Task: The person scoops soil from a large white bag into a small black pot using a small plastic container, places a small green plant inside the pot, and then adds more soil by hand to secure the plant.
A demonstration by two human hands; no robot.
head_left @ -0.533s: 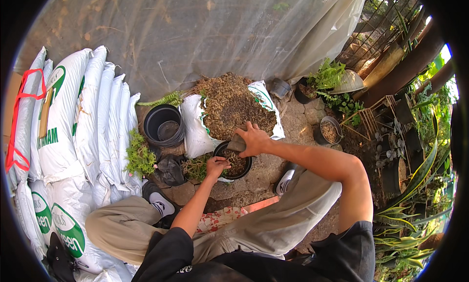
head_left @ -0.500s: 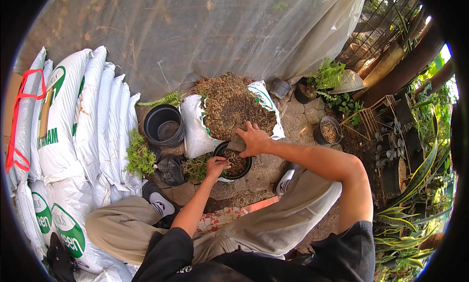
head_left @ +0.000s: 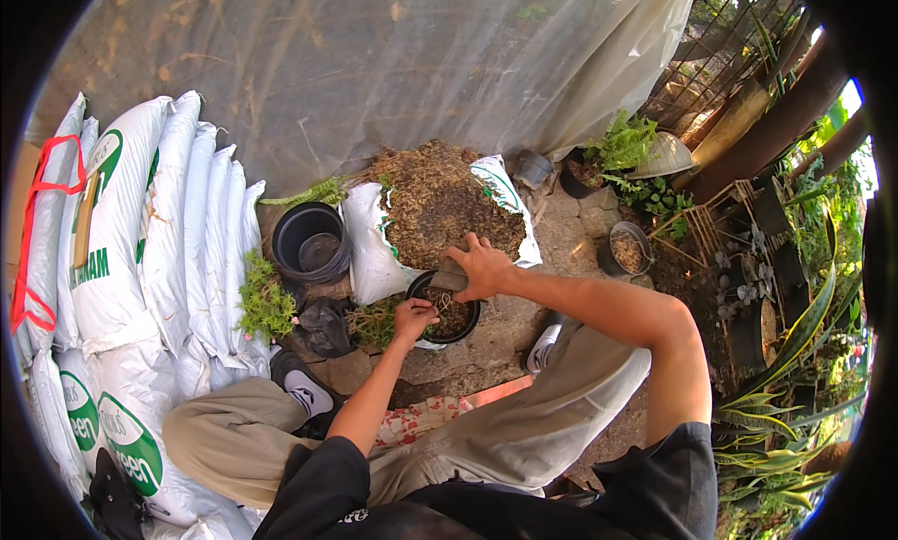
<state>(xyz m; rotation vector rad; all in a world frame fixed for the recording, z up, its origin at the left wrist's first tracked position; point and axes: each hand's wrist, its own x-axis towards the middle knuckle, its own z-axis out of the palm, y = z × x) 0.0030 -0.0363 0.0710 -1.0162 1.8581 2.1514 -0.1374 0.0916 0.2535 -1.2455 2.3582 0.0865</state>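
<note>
A black round pot (head_left: 465,327) with soil and thin pale stems or roots inside stands on the ground before me. My left hand (head_left: 412,321) is at its left rim, fingertips pinched together over the soil; what lies between them is too small to make out. My right hand (head_left: 484,269) reaches in from the right and grips a grey-brown piece (head_left: 449,276) with a flat face, held over the pot's far side. Just beyond, an open white sack (head_left: 374,250) is spread out under a heap of brown, crumbly planting mix (head_left: 449,208).
An empty black pot (head_left: 311,242) stands left of the sack, near a leafy green plant (head_left: 266,297) and a crumpled black bag (head_left: 325,327). Full white sacks (head_left: 122,231) are stacked at the left. Rightward are a small pot (head_left: 626,250), a fern (head_left: 625,145) and snake plants (head_left: 776,428).
</note>
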